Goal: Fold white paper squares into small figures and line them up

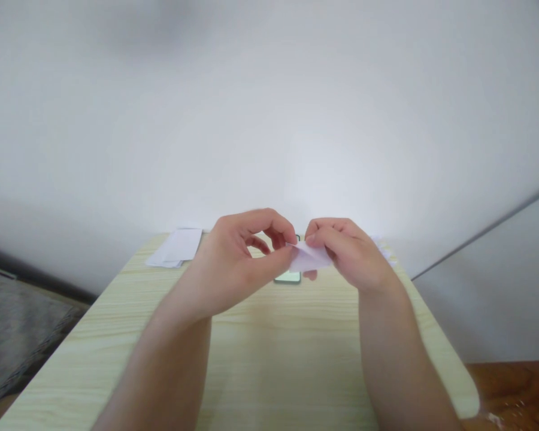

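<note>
A small folded piece of white paper (309,257) is held up between both hands above the far part of the table. My left hand (247,251) pinches its left corner between thumb and forefinger, the other fingers curled. On the right side, my right hand (348,248) grips the paper with the thumb on top and fingers around and beneath it. Below and behind the paper lies a phone (287,278) with a light screen, mostly covered from sight by the paper and hands.
White paper sheets (179,246) lie stacked at the table's far left corner. More white paper pieces (385,250) show at the far right, partly behind my right wrist. The pale wooden table (278,359) stands against a white wall (269,108).
</note>
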Demonstrator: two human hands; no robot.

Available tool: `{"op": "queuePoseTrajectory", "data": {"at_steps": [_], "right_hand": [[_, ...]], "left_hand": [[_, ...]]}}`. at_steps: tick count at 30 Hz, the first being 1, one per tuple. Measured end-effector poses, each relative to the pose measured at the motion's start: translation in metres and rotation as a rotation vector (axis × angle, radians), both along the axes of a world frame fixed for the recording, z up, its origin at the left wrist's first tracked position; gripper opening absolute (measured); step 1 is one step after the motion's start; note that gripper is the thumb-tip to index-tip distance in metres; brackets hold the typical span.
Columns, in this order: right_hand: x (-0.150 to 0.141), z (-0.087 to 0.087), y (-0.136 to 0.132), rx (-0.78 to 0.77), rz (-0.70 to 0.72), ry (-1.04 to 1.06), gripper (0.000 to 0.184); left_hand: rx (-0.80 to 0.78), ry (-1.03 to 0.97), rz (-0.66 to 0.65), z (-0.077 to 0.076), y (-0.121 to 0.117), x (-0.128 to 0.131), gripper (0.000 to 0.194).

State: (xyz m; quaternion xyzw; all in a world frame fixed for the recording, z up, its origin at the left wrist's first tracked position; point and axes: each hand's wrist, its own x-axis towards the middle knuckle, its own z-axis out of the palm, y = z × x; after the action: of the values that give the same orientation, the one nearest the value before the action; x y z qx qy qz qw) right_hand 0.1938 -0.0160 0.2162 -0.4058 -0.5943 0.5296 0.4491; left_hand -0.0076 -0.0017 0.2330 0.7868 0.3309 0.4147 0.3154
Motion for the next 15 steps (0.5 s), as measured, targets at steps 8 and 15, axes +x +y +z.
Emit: {"op": "queuePoseTrajectory", "data": {"at_steps": [8, 15], "right_hand": [[0.006, -0.011, -0.031, 0.445, -0.566, -0.294, 0.009], [-0.031, -0.122, -0.095, 0.548, -0.255, -0.623, 0.028]], "left_hand": [[0.004, -0.091, 0.291, -0.046, -0.014, 0.000, 0.004], [-0.154, -0.013, 0.447, -0.151, -0.073, -0.004, 0.041]]}}
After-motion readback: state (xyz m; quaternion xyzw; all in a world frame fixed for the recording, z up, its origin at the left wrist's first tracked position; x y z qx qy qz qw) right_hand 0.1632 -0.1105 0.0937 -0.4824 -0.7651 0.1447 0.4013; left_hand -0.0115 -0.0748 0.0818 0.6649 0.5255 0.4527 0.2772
